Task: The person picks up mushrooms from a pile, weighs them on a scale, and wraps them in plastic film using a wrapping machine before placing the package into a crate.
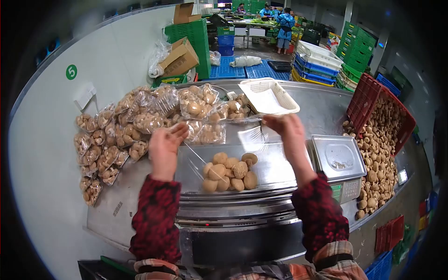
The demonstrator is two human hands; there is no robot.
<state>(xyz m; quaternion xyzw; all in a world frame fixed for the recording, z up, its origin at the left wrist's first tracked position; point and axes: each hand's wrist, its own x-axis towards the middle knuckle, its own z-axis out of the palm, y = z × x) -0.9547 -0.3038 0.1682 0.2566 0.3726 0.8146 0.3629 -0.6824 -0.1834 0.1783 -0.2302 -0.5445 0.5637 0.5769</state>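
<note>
Both hands, left hand (pixel 165 148) and right hand (pixel 288 133), pinch a cling film sheet (pixel 224 140) raised above the mushroom tray (pixel 229 171); wrapped packs (pixel 140 121) lie beyond that tray.

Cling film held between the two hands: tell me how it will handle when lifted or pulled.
The cling film is probably floppy and very light: it creases where it hangs between the left hand and the right hand. It likely clings to itself and tears easily, since it is thin enough to show the mushrooms through it.
</note>
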